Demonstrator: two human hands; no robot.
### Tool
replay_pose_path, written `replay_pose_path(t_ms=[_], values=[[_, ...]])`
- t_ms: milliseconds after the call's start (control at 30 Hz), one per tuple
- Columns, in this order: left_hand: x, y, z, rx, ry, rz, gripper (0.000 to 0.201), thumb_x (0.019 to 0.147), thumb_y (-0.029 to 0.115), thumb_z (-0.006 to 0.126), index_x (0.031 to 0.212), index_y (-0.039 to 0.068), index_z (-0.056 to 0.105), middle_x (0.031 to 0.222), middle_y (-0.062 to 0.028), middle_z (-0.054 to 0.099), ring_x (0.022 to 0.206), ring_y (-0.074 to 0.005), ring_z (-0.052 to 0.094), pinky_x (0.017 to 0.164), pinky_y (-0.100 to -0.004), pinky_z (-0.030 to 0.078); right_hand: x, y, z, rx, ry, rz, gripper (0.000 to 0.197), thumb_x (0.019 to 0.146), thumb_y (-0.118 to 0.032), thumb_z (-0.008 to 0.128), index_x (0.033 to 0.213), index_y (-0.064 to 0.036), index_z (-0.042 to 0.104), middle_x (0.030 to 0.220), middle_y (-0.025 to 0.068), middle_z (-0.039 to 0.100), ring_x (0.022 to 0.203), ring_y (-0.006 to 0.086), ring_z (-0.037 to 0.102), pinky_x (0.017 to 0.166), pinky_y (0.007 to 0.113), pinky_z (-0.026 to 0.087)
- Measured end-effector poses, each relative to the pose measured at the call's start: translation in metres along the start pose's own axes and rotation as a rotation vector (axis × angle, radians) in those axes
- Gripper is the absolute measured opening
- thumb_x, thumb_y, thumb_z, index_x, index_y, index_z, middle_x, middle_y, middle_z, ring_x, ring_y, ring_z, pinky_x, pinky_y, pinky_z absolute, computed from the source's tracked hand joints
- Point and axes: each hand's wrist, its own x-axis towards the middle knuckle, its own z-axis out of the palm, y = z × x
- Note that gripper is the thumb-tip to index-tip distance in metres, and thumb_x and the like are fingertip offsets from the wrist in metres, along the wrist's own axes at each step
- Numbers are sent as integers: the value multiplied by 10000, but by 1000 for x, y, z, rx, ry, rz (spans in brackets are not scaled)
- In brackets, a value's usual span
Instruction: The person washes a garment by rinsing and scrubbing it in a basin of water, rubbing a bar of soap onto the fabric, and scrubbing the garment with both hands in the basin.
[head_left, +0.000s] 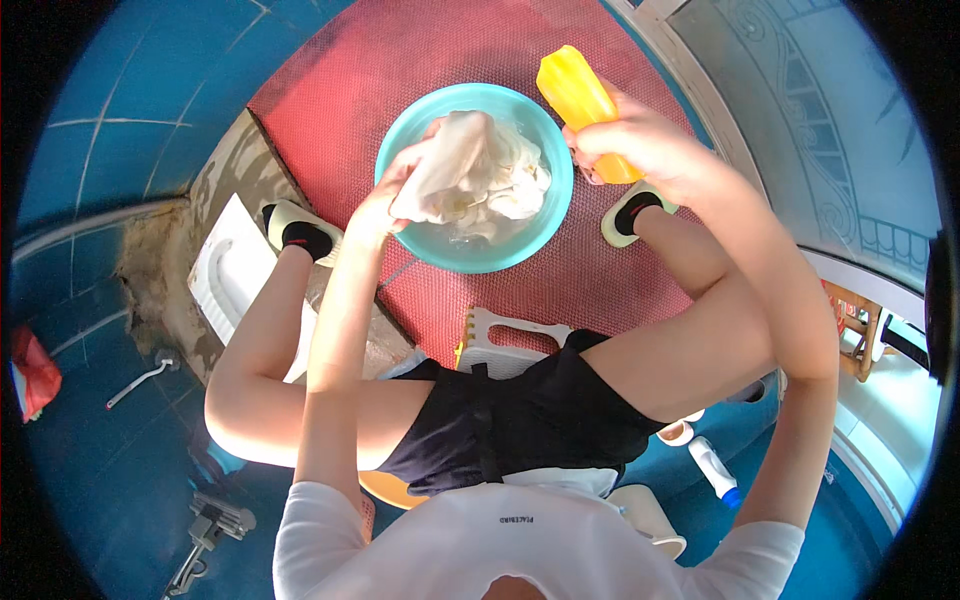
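The right grip [634, 138] is curled round one yellow block [576, 84]; the left grip [398, 182] pinches white cloth [452, 165], whether one piece or several I cannot tell, bunched inside one turquoise basin [480, 262]. Below lies red matting [335, 110]; two pale slippers [616, 229] flank the basin.

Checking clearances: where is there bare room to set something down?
Bare red mat lies beyond the teal basin and between basin and white stool. Crowded: the basin, with white cloth and left hand, and its right side, with right hand, yellow item and shoe.
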Motion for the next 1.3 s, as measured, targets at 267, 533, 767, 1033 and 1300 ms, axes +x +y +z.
replay_pose_path(t_ms=[267,533,767,1033,1300], values=[[27,-23,-16,-798,-210,-130,401,858,209,370,1193,-5,324,1116,-100,438,962,-131,459,815,-257,413,18,3,18,-76,202,-392,680,715,-98,553,1301,-160,214,865,45,471,742,102,484,667,256,421],[27,-43,-28,-1575,-443,-263,396,860,214,362,1188,-5,326,1133,-100,430,1002,-132,443,838,-268,404,63,15,27,-378,449,-857,591,782,-205,567,1292,-178,269,941,83,484,871,158,493,783,275,388],[29,-29,15,-809,-492,120,382,865,261,363,1186,55,345,1151,-89,438,1032,-184,450,867,-314,399,77,14,62,-746,480,-1006,571,715,-332,600,1221,-174,387,855,112,501,795,248,515,709,348,425],[33,-12,56,-589,-73,257,475,833,446,340,1121,79,429,1077,-96,501,965,-236,507,846,-381,412,76,10,86,-1102,535,-1310,474,682,-339,595,1133,-289,458,903,94,488,800,244,498,700,390,412],[34,-12,46,-259,56,256,472,831,433,340,1144,84,394,1134,-109,448,1039,-259,450,881,-381,380,72,16,82,-928,592,-1107,456,690,-304,612,1119,-227,475,874,120,471,825,274,503,724,359,415]])
